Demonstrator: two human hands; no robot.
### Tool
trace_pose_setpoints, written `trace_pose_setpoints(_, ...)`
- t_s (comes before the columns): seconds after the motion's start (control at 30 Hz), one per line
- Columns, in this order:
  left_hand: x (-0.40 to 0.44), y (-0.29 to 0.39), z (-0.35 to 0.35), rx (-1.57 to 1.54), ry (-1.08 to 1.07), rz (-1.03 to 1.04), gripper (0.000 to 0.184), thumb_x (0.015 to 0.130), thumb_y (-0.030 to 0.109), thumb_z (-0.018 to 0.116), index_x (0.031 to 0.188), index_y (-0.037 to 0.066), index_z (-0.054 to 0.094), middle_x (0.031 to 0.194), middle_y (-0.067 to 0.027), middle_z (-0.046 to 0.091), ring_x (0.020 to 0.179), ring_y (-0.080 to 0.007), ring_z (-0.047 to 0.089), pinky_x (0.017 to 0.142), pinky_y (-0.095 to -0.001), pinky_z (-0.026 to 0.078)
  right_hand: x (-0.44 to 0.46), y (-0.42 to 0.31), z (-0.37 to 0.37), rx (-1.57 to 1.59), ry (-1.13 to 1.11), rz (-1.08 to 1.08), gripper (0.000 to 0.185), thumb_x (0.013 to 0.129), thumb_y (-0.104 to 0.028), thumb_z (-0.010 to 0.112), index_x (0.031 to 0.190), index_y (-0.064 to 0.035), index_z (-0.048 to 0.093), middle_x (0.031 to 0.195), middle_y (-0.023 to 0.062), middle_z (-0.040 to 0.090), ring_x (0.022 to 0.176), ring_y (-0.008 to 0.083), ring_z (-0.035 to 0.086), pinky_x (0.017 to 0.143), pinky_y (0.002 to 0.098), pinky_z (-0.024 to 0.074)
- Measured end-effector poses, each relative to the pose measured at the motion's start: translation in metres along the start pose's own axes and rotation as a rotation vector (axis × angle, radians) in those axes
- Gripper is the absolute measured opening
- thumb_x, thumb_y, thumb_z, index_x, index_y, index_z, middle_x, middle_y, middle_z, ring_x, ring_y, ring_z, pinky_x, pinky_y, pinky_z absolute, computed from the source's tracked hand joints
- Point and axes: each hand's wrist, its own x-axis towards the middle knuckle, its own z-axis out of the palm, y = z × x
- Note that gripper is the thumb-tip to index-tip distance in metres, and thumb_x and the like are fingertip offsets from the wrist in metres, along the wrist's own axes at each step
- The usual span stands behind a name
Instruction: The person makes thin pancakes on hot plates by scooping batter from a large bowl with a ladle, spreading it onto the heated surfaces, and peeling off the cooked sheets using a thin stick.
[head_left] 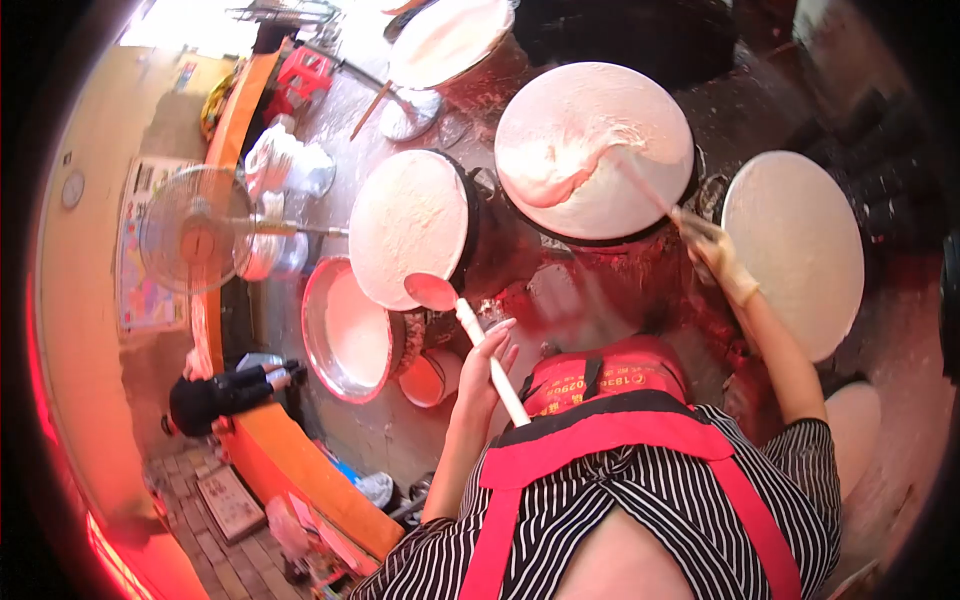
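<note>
Over a large round pan [592,240], the right hand [708,250] grips a stick [648,188] whose far end meets a folded white mass [560,176]; a low angle and smooth, unhurried strokes would likely move it without tearing. Nearer the body, the left hand [488,362] holds a ladle [430,291] by its pale handle, fingers partly extended, the bowl at a smaller pan's edge [471,222]; a firmer wrap would probably curb wobble. Blur masks the stick's tip, and the mass's thickness cannot be judged.
</note>
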Motion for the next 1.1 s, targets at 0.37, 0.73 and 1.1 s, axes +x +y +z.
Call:
trace_pose_setpoints(0.37,0.044,0.068,-0.123,0.291,-0.288,0.041,0.033,0.092,0.018,0.064,0.120,0.000,0.060,0.099,-0.0025,0.066,0.094,-0.0114,0.063,0.092,-0.0239,0.050,-0.149,0.074,0.132,-0.062,0.287,-0.004,0.038,0.095,-0.011,0.060,0.132,-0.0029,0.059,0.072,-0.0082,0.052,0.055,0.0016,0.036,0.050,0.0184,0.0294)
trace_pose_setpoints(0.73,0.004,0.046,-0.305,0.078,-0.064,0.060,0.017,0.092,0.010,0.062,0.100,-0.003,0.069,0.141,-0.0123,0.049,0.117,-0.0162,0.055,0.099,-0.0257,0.044,0.179,0.070,0.429,-0.146,0.653,-0.301,0.042,0.099,-0.034,0.046,0.134,-0.0126,0.056,0.094,0.0239,0.067,0.078,0.0365,0.067,0.071,0.0459,0.0503)
trace_pose_setpoints(1.1,-0.005,0.035,-0.324,0.027,-0.149,0.042,0.026,0.093,0.014,0.062,0.115,-0.001,0.065,0.143,-0.0080,0.047,0.123,-0.0145,0.050,0.102,-0.0268,0.042,0.027,0.099,0.382,0.314,0.724,-0.196,0.029,0.101,-0.023,0.048,0.126,-0.0145,0.058,0.063,-0.0038,0.044,0.043,0.0114,0.041,0.036,0.0337,0.0350)
